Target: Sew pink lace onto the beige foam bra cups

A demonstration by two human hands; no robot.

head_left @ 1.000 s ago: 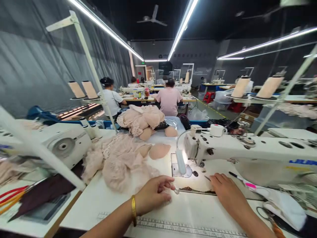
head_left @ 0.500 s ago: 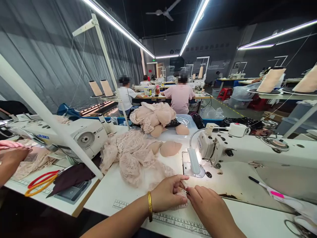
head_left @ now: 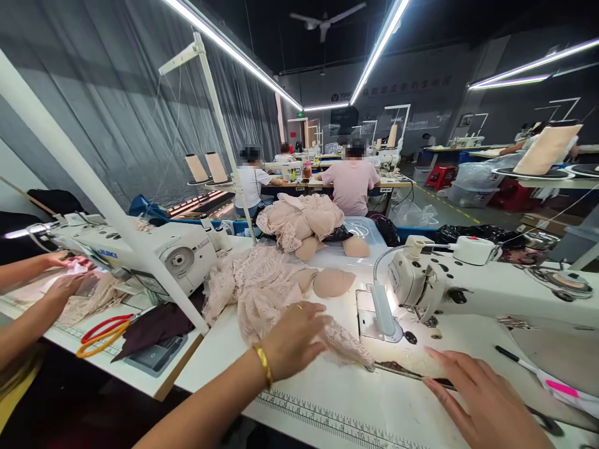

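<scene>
My left hand (head_left: 299,340), with a gold bracelet (head_left: 262,366) at its wrist, is over the near side of a heap of beige lace fabric (head_left: 266,280). Its fingers are apart; whether they touch the lace is unclear. A narrow end of the lace (head_left: 349,346) stretches right from under the fingers. My right hand (head_left: 491,396) hovers low at the near edge of the sewing machine bed, thumb and fingers spread, nothing visible in them. Ahead of it stands the white sewing machine (head_left: 477,280) with a lit lamp (head_left: 384,312) beside its needle area. Beige cup pads (head_left: 334,283) lie behind the lace.
A pen-like tool (head_left: 538,371) and a dark looped handle (head_left: 545,421) lie at the right. Printed ruler marks (head_left: 327,421) line the near table edge. Left stand a thread-stand pole (head_left: 116,218), red-and-orange-handled scissors (head_left: 103,333) and a co-worker's hands (head_left: 70,274). More lace is piled on a plastic bin (head_left: 360,227).
My hands, close together at a piece of lace before, have parted. The left moved back left over the lace, the right moved right and opened. The lace end now lies on the table.
</scene>
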